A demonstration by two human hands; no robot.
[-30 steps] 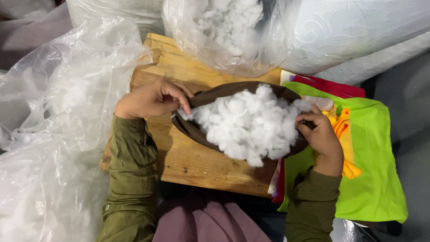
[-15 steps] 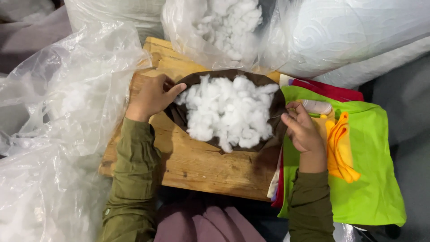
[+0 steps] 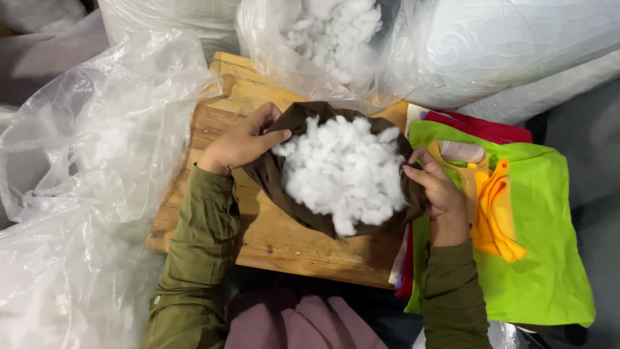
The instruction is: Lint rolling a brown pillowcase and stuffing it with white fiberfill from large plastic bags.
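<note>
A round piece of dark brown cloth [image 3: 271,178] lies on a wooden board [image 3: 284,239], heaped with white fluffy stuffing [image 3: 345,171]. My left hand [image 3: 242,142] grips the cloth's left edge and pulls it up around the stuffing. My right hand [image 3: 436,187] holds the cloth's right edge, fingers curled over it. The cloth cups the stuffing like a bowl. Both sleeves are olive green.
A clear plastic bag of white stuffing [image 3: 329,39] stands behind the board. A large crumpled plastic sheet [image 3: 84,161] fills the left. Bright green cloth [image 3: 542,258], orange cloth [image 3: 494,207] and red cloth [image 3: 478,126] lie stacked at the right, with a white quilted pillow [image 3: 516,45] beyond.
The brown cloth was spread flatter half a second ago; now both hands have gathered its edges up around the stuffing. My left hand has shifted right and closed on the rim.
</note>
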